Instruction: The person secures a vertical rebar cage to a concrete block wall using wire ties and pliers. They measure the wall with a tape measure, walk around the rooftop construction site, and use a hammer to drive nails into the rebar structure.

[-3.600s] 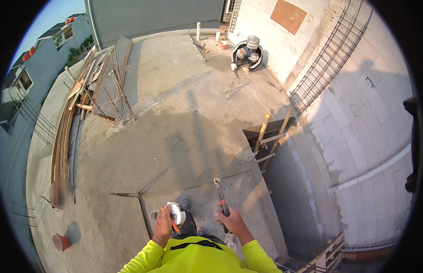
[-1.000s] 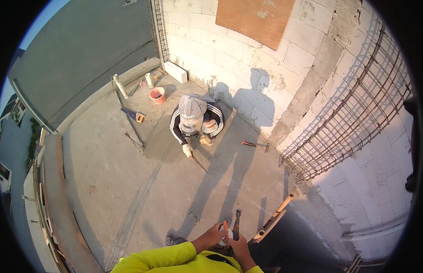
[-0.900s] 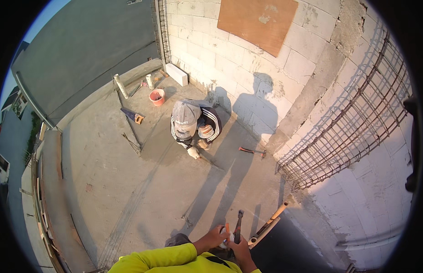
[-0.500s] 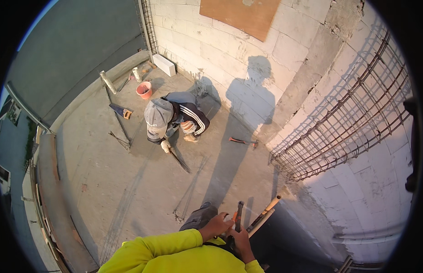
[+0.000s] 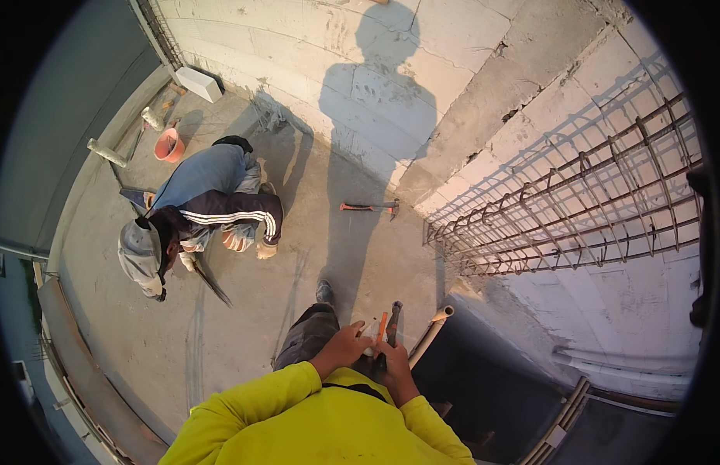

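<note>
I have the right hand (image 5: 396,367) clamped around a dark tool (image 5: 392,323), its head pointing far, with an orange stick (image 5: 381,330) just to its left. I can't tell whether the left hand (image 5: 343,346), close beside, grips anything. Farther left a co-worker (image 5: 209,177) crouches; beyond, a hammer (image 5: 369,207) lies on the concrete floor (image 5: 240,341).

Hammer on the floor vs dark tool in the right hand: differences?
Place: the hammer lies on the floor; the dark tool is gripped in the right hand.
Pose: the hammer lies crosswise in view; the dark tool points away from the person.
Colour: the hammer shows orange and black; the dark tool looks mostly dark.
Shared: both are long, with a wider end.
</note>
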`<state>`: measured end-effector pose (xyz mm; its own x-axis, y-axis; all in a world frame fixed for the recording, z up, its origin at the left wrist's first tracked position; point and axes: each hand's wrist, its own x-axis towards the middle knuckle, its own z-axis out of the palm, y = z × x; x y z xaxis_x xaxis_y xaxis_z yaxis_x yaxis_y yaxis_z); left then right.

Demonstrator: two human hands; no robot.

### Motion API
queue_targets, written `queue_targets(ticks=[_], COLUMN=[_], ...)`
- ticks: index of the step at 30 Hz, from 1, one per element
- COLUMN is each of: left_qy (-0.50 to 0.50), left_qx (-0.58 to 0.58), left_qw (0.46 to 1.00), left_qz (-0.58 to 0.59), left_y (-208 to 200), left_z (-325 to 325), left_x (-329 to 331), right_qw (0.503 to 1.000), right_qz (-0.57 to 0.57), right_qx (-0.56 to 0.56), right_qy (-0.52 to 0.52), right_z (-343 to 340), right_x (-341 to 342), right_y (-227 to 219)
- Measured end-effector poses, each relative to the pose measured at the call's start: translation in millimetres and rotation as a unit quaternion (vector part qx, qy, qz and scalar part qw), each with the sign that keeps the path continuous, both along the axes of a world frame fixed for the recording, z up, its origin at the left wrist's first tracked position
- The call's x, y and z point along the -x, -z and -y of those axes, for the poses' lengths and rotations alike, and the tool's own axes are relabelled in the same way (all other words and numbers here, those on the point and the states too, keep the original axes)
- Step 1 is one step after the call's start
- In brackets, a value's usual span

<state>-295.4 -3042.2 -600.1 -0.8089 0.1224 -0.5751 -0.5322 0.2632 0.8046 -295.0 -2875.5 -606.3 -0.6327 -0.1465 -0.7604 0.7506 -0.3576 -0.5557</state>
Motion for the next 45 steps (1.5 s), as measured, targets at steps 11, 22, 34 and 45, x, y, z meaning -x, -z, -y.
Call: queue_targets(ticks=[11,22,34,45], left_qy=[0.039,-0.042,-0.042,-0.088], left_qx=[0.310,0.366,0.366,0.282], left_qw=[0.947,0.896,0.884,0.920], left_qz=[0.070,0.249,0.289,0.257], left_y=[135.9,185.3,182.8,166.1], left_z=[80.3,20.5,-3.4,2.3], left_x=[34.0,77.6,128.1,58.1], right_qw=[0.981,0.947,0.905,0.793], right_qz=[0.019,-0.021,-0.053,-0.073], right_qx=[-0.192,-0.316,-0.403,-0.341], right_qy=[-0.001,-0.046,-0.124,-0.500], right_z=[-1.4,-28.5,-65.5,-135.0], right_x=[228.5,404.1,410.3,292.0], right_y=[229.1,602.7,663.0,384.2])
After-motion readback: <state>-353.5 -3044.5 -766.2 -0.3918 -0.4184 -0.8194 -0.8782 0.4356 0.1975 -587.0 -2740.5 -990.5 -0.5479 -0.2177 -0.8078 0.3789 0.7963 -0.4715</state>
